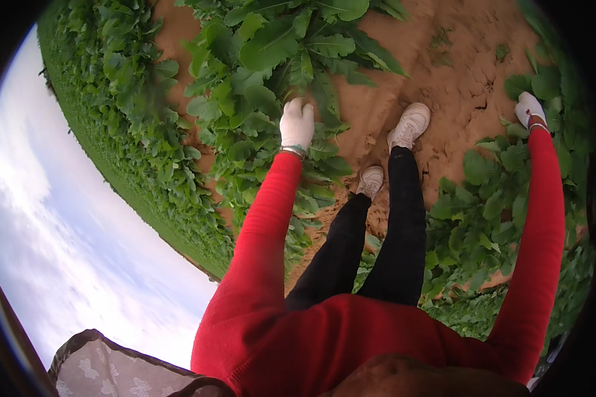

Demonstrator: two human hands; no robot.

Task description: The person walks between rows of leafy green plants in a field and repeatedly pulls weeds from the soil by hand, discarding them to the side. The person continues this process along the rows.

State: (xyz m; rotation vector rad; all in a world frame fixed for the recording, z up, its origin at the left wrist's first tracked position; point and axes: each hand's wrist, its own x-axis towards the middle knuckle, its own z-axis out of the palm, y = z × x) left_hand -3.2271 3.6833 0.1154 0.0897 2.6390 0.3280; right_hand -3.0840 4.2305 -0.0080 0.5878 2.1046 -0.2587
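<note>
Red knitted sweater (341, 334): nearest, its sleeves stretched wide apart; reaching one side at a time would probably steady the body.
Grey cloth with pale print and dark edging (116, 370): cut off at lower left; what it belongs to is unclear.
Black trousers (404, 231): legs apart, a stance that looks balanced.
Off-white shoes (410, 126): on reddish-brown sandy soil (457, 92); best kept there, clear of foliage.
White-gloved left hand (297, 124): fingers bent, among broad, lobed green leaves (265, 53); fingertips hidden, so any hold cannot be told. Working low by the stems should tear less.
White-gloved right hand (529, 109): fingers seemingly curled, beside dark-green leafy plants (493, 178) near the dim rim; too small to tell whether it grips anything.
Far green crop row (112, 86): bent by the lens, single plants blurring together under pale cloudy sky (46, 231).
</note>
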